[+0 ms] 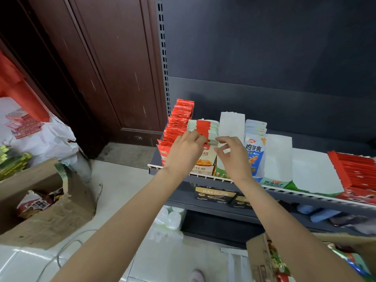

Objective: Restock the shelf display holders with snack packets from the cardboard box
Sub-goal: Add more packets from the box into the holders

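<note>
Left hand (184, 151) fingers curled, pinching the red-and-white snack packets (200, 128) at their near end; right hand (234, 156) just beside, loosely open, fingertips touching the same stack.

brown door (114, 64), white plastic bag (50, 137)

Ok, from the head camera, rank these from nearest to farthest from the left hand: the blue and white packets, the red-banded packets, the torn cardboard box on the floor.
1. Red-banded packets, at the left hand's fingers.
2. Blue and white packets, to its right.
3. Torn cardboard box, far left on the floor.
</note>
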